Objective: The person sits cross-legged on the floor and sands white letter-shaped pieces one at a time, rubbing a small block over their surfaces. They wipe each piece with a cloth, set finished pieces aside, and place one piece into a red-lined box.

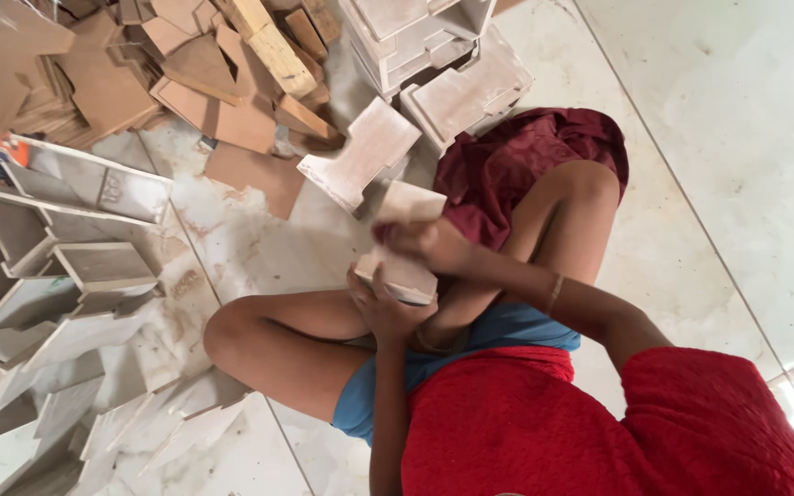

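I sit cross-legged on the floor and hold a pale, whitewashed wooden piece (403,241) upright in front of my knees. My left hand (381,306) grips it from below, at its lower edge. Across the middle of the piece lies my right hand (423,241), blurred, with its fingers closed on the face of the wood. What the right hand may hold against the wood is hidden. Just beyond the piece lies a notched white wooden block (357,153).
A heap of brown board offcuts (186,78) fills the far left. Stacked white wooden parts (434,50) stand at the top centre. Several pale cut panels (57,303) lie at my left. Marble floor (719,138) stretches to the right.
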Motion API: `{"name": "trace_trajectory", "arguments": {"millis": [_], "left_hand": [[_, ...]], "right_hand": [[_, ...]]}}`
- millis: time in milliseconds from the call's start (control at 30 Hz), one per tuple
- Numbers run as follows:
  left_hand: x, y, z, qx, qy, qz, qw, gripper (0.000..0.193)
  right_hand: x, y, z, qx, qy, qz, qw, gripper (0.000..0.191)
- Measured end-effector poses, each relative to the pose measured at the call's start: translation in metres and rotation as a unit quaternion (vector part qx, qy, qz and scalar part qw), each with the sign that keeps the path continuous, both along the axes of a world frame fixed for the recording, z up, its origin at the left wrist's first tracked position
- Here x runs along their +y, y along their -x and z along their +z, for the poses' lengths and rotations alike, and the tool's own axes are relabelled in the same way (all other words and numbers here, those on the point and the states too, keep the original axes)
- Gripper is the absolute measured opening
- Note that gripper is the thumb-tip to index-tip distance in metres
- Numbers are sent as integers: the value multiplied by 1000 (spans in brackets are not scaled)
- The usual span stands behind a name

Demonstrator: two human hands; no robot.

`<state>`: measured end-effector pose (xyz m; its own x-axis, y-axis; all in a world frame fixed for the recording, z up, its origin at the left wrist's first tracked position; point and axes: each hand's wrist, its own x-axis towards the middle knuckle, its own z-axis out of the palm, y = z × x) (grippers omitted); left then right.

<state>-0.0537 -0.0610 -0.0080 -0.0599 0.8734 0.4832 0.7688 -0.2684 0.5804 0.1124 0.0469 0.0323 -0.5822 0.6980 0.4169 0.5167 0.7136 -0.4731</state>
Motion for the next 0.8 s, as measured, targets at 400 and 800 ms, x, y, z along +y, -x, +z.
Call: {"name": "trace_trajectory", "arguments": {"millis": [400, 800], "left_hand": [[3, -3, -3, -9, -28, -1, 1000, 136], [5, -6, -1, -6, 26, 10, 1000, 153]], "right_hand": [[-28, 21, 13, 69, 33, 33, 997, 13], [26, -3, 6, 36, 56, -22, 998, 24]]}}
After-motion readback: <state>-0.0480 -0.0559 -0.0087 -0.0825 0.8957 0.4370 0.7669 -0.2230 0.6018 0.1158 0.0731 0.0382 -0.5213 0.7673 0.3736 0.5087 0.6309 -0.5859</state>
